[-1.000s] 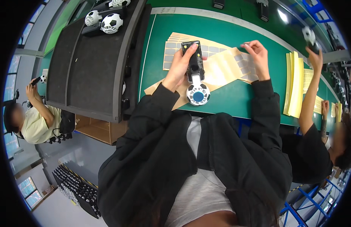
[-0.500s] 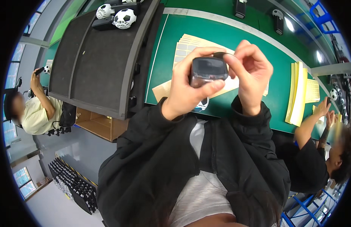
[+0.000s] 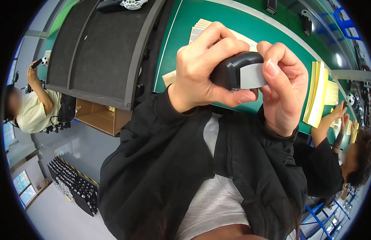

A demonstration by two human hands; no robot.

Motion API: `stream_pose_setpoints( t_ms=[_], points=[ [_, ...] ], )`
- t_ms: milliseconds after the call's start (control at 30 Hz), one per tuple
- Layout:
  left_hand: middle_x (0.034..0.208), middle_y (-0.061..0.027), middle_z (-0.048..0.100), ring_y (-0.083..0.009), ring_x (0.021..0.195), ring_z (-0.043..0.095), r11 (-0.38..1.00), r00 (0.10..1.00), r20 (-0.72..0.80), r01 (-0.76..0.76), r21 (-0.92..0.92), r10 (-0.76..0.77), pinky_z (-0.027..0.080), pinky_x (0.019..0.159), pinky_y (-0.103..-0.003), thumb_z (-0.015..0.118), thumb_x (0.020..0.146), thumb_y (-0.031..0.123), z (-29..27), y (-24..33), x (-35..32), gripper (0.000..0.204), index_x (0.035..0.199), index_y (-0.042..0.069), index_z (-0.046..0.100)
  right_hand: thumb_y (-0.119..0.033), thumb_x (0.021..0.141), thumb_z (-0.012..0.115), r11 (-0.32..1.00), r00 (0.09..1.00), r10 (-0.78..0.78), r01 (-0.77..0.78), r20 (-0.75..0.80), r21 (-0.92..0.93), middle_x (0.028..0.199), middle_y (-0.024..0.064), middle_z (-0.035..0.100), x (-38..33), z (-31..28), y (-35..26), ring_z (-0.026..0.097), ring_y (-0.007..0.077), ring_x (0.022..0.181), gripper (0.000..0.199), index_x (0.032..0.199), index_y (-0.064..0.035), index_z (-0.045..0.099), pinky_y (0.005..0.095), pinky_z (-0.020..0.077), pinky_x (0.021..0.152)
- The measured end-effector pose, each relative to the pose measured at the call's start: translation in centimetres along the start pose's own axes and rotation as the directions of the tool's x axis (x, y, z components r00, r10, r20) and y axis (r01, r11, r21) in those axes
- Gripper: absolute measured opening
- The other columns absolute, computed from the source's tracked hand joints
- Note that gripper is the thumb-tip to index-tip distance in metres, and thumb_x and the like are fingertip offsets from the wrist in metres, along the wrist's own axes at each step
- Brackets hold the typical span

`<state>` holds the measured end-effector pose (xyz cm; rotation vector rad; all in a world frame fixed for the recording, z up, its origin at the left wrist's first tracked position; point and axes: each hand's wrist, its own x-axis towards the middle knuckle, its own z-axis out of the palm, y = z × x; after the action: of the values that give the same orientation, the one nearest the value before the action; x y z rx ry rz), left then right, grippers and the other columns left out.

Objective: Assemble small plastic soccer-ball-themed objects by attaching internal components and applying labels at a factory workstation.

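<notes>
Two hands meet close under the head camera, both on one small dark grey device (image 3: pixel 238 71) with a lighter grey end panel, raised well above the green table (image 3: pixel 181 48). Her left hand (image 3: pixel 203 70) wraps the body of the device firmly, fingers curled over the top and thumb pressed along the underside; the right hand (image 3: pixel 283 86) pinches the light grey end between thumb and fingertips, a narrow, closed grip on that panel. What the right fingers are doing to the end piece cannot be told, since they hide its edge. To handle this well, I judge the left hand should keep the body steady while the right works the end with small, even pressure, straight along the device, so nothing slips or twists. Below lie a fan of cream cards (image 3: pixel 199 28) on the table, yellow sheets (image 3: pixel 319 94) to the right, and a dark conveyor (image 3: pixel 95 52) to the left; other people work at either side.
</notes>
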<state>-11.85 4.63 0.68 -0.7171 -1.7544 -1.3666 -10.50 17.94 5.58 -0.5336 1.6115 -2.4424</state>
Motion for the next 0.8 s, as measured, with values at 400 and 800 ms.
stream_pose_setpoints(
  t_ms=[400,800],
  points=[
    [0.070,-0.0058,0.049,-0.0144,0.053,0.044,0.999,0.998,0.041,-0.040,0.011,0.039,0.038,0.043,-0.023,0.077,0.046,0.039,-0.21,0.27,0.04,0.050,0.078,0.005,0.061,-0.013,0.074,0.053,0.991,0.999,0.034,-0.035,-0.011,-0.127,0.064,-0.0007,0.036,-0.35,0.28,-0.55,0.028,0.0066,0.054,0.010,0.068,-0.0071,0.047,0.0156,0.0197,0.045],
    [0.071,-0.0061,0.049,-0.0148,0.052,0.043,1.000,0.999,0.041,-0.026,0.004,0.026,0.037,0.042,-0.023,0.076,0.045,0.038,-0.11,0.53,-0.19,0.050,0.077,0.004,0.061,-0.010,0.073,0.053,0.990,0.999,0.024,-0.027,-0.026,-0.138,0.064,-0.0006,0.036,-0.69,0.28,-0.32,0.028,0.0065,0.054,0.009,0.068,-0.0067,0.047,0.0153,0.0204,0.045]
  ],
)
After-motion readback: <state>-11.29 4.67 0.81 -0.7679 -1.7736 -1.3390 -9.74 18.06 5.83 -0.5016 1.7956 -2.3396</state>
